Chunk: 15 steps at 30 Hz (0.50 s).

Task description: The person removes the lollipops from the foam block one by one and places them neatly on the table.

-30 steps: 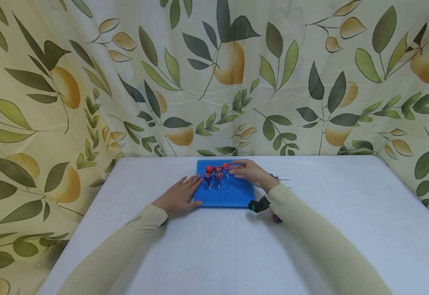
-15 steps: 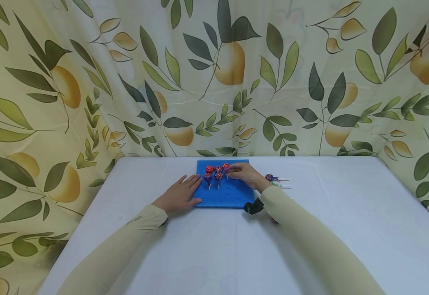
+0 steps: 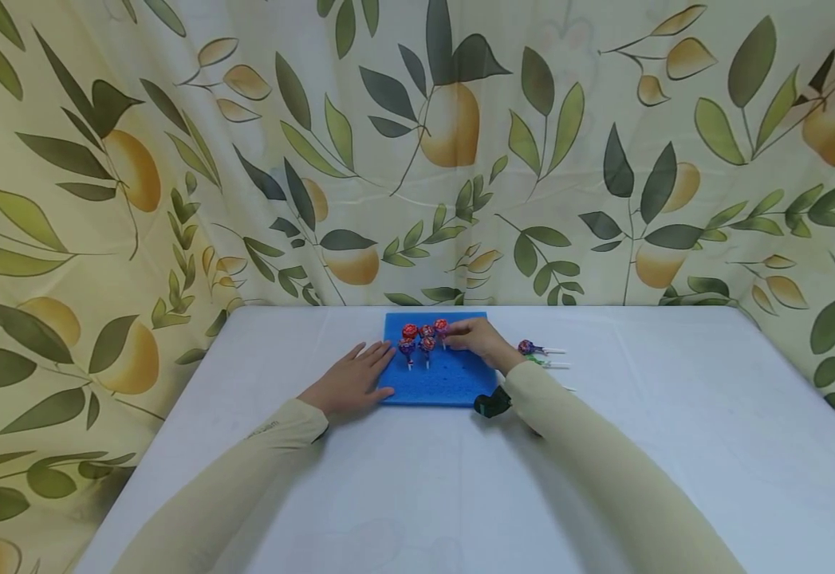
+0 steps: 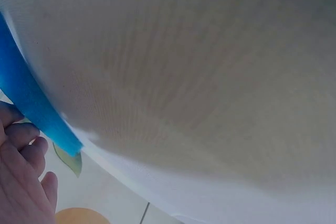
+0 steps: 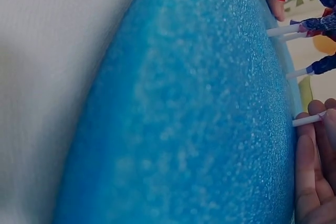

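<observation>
A blue foam block (image 3: 453, 385) lies on the white table with several wrapped lollipops (image 3: 407, 346) standing upright in it. My left hand (image 3: 348, 384) rests along the block's left edge, fingers extended and touching it. At the back of the group, my right hand (image 3: 480, 339) pinches a red-wrapped lollipop (image 3: 442, 325) between thumb and fingers. The right wrist view shows its white stick (image 5: 303, 122) upright at the foam surface, beside the other sticks. Whether the tip is sunk in the foam cannot be told.
To the right of the block, loose lollipops (image 3: 526, 347) lie on the white table (image 3: 647, 383), partly behind the right forearm. A dark wrist strap piece (image 3: 492, 402) hangs near the block's front right corner. A fruit-patterned curtain (image 3: 568, 199) closes the back.
My right hand has shifted slightly left and its fingers have closed in on the lollipop. The forearm's shift uncovers loose lollipops on the right. My left hand has stayed put.
</observation>
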Motion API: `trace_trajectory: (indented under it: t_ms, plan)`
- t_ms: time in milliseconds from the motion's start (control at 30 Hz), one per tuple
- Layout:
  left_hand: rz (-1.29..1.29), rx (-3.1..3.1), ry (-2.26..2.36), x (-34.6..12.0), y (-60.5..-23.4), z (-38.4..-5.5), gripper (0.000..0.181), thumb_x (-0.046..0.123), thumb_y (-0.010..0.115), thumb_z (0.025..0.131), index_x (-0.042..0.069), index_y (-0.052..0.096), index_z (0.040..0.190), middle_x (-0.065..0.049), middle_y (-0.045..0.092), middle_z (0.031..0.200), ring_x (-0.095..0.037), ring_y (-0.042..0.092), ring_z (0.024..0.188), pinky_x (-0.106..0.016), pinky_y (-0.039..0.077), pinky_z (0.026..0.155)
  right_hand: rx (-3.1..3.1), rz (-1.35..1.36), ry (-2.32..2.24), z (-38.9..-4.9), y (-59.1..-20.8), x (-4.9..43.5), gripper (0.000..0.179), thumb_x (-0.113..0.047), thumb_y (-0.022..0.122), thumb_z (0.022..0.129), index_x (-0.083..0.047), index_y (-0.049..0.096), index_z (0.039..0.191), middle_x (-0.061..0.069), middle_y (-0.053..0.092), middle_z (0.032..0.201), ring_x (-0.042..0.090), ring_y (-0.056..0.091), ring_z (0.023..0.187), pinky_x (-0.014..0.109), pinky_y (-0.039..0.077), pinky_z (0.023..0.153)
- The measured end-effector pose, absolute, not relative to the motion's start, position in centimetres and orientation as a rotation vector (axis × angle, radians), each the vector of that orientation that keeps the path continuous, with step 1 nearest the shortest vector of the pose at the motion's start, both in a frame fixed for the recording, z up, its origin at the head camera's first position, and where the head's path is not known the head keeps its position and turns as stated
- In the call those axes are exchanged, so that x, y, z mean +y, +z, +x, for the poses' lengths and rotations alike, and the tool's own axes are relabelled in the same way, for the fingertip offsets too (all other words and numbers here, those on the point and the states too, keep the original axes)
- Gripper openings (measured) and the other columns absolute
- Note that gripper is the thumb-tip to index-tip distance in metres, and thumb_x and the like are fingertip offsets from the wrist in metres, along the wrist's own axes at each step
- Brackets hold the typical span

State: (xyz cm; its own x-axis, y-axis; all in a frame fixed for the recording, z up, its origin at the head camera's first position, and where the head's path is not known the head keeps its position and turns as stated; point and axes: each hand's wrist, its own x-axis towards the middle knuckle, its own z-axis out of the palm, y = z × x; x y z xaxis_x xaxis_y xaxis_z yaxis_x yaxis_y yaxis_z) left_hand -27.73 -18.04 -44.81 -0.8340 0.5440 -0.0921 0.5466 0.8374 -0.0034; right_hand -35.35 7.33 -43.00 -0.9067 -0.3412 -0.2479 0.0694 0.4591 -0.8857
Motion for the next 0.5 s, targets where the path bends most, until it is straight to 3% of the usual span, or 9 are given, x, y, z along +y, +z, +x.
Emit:
trace_trajectory:
  t_ms: [267, 500]
  plan:
    - [0.85, 2.921, -0.046, -17.91, -44.59, -27.61, 0.073, 0.053, 0.037, 0.096, 0.006, 0.02, 0.15, -0.01, 0.018, 0.158, -0.024, 0.017, 0.147, -0.043, 0.011, 0.121, 2.242, -0.214, -1.566, -35.92, -43.61, 7.59, 0.035, -0.008, 0.055, 0.094, 0.005, 0.055, 0.127, 0.024, 0.056, 0.13, 0.032, 0.059, 0.117, 0.036, 0.048, 0.098]
    - [0.831, 2.919, -0.063, -17.9, -44.81, -27.65, 0.074, 0.054, 0.036, 0.096, 0.007, 0.019, 0.15, -0.009, 0.017, 0.158, -0.023, 0.016, 0.147, -0.042, 0.011, 0.121, 2.029, -0.163, -1.765, -36.25, -43.47, 7.95, 0.04, -0.008, 0.05, 0.097, 0.007, 0.047, 0.133, 0.026, 0.051, 0.134, 0.027, 0.06, 0.117, 0.038, 0.045, 0.101]
